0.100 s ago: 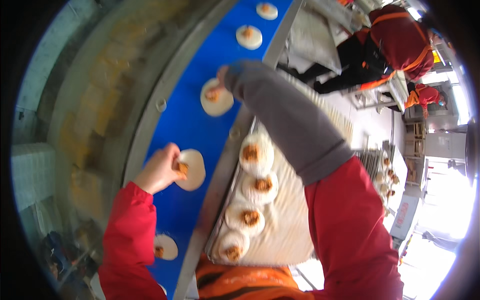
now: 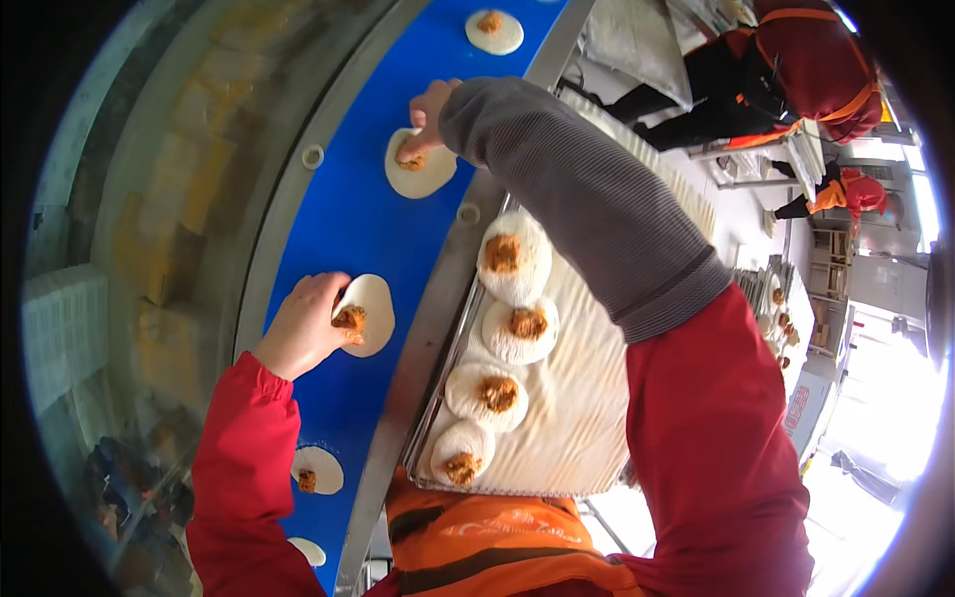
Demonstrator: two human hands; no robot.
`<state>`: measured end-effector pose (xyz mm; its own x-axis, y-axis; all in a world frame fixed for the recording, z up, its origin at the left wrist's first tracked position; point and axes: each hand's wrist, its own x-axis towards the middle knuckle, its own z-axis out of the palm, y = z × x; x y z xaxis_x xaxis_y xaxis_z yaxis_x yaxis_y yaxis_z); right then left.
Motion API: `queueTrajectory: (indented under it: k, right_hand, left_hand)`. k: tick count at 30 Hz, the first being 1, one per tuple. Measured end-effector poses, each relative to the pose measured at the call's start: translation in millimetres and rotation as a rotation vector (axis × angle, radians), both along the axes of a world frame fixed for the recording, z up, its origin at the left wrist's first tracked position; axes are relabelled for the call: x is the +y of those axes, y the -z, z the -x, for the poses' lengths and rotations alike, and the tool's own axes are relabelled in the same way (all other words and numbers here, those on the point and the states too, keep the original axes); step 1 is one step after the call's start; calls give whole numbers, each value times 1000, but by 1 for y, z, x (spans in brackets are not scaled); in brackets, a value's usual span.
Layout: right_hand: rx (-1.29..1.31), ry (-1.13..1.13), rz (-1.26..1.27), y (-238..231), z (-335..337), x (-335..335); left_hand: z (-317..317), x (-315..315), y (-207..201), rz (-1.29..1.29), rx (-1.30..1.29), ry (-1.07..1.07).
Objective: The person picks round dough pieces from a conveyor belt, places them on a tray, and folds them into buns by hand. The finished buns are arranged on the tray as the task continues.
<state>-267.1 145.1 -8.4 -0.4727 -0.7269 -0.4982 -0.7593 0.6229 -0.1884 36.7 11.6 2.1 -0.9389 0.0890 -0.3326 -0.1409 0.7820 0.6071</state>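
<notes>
My left hand [image 2: 303, 320] is closed at the left edge of a flat, pale dough round [image 2: 374, 310] with a lump of orange-brown filling [image 2: 349, 319]. Its thumb and fingers pinch the edge beside the filling, on a blue conveyor belt [image 2: 348, 224]. Farther up the belt, my right hand [image 2: 432, 107] reaches across to another filled dough round [image 2: 422, 179]. Fingers are bent at that round's upper edge, and one digit touches the filling. A grey sleeve cover [image 2: 587, 199] spans my right forearm. Its fingertips are partly hidden behind the hand.
One filled round [image 2: 494, 36] lies at the belt's far end; another [image 2: 320, 470] lies nearer me. Right of the belt, a cloth-lined tray [image 2: 577, 418] holds several filled rounds in a row. Stacked trays [image 2: 756, 298] stand farther right. A co-worker in red [image 2: 811, 70] bends at the upper right.
The whole view has shifted, so the tray and belt rounds appear higher. My right hand shows more clearly, with a digit on the filling. My left hand keeps its pinch.
</notes>
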Motion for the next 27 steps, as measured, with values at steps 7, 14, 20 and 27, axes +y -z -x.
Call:
queueTrajectory:
  k: [7, 14, 20, 27]
  right_hand:
    - [-216, -6, 190, 8, -92, 14]
    - [-285, -323, 134, 11, -160, 1]
    - [-883, 71, 759, -42, -177, 52]
    - [-989, 106, 330, -66, -241, 265]
  left_hand:
    - [-85, 23, -4, 13, 103, 58]
    - [-164, 10, 2, -167, -268, -305]
    - [-232, 25, -43, -718, -287, -914]
    - [-223, 182, -70, -1255, -477, -281]
